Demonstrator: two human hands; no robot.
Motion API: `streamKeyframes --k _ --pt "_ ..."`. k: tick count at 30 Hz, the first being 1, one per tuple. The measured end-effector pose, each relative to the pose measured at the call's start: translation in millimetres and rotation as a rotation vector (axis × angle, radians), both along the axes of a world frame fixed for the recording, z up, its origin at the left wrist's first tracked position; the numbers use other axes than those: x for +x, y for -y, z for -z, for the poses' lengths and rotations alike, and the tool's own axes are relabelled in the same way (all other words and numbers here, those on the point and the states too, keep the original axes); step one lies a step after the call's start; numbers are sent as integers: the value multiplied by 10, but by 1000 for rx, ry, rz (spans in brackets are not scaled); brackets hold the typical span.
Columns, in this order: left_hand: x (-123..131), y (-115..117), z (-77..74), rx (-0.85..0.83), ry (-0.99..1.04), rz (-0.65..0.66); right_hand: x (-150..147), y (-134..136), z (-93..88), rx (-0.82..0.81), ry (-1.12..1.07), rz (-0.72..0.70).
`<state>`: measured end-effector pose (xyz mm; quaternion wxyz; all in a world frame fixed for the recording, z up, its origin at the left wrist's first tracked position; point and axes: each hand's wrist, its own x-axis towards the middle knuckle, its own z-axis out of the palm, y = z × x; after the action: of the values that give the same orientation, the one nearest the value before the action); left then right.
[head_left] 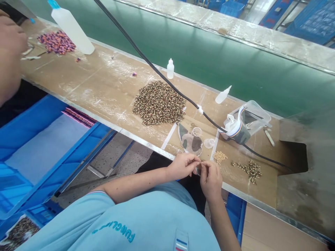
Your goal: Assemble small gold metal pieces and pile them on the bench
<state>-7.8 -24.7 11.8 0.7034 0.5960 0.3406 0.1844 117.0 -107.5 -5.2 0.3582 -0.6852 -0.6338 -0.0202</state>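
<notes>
My left hand (183, 166) and my right hand (211, 177) meet at the front edge of the brown-covered table (115, 94). Both are closed, thumbs and fingers pinched close together; what they hold is too small to name. Just beyond them lies a camouflage cloth piece (192, 142), with a small round clear dish (196, 131) and a clear lid (209, 143) by it. A little pile of tan beads (220, 157) sits right of the cloth. Farther right are small dark-and-gold pieces (253, 170). Behind the cloth, to the left, spreads a large pile of similar pieces (159, 104).
Small bottles (170, 69) (223, 94), a large bottle (72, 30) and a clear box (252, 116) stand or lie along the back. A black cable (146, 60) crosses over the table. Another person's hand (12, 52) is at far left, above a blue crate (49, 139).
</notes>
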Motion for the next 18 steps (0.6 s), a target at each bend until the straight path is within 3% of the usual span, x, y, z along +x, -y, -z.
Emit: streamKeyframes --k 7,12,15,18 --pt "32 11 52 -48 -1 1 72 -4 42 17 -31 0" --pt "-37 26 73 -77 92 25 105 -30 68 80 -13 79" --pt "-103 27 57 39 55 -21 117 -38 68 59 -5 61" --pt "-177 -66 26 327 38 -42 147 -42 109 88 4 101"
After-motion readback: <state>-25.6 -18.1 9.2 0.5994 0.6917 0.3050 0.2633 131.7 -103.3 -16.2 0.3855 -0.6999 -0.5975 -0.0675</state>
